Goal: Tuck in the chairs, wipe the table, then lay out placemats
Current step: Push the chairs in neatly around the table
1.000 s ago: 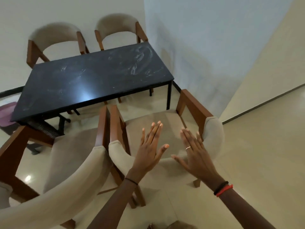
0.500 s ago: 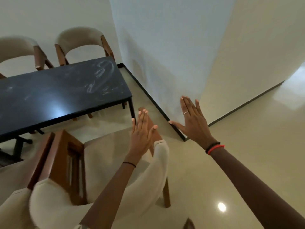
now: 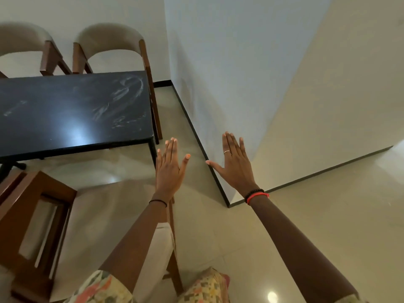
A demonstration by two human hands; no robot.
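"While both arms reached forward, how were the hands?"

"The left hand (image 3: 169,171) and right hand (image 3: 235,169) were flat, fingers straight, holding nothing, over the pale floor (image 3: 240,248) beside the near chair (image 3: 105,215)."

"And farther off?"

"The smeared black table (image 3: 72,112) stood left, two chairs (image 3: 109,38) at its far edge, a wall corner (image 3: 229,73) right."

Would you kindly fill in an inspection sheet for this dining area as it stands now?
Surface: black table, white smears toward its right end.
Job's things: near chair stands clear of the table; two far chairs at its far edge; no cloth or placemats seen.
Clutter: nothing seen.
Grips: left hand and right hand open, holding nothing.
Cables: nothing seen.
Surroundings: tiled floor, white wall.
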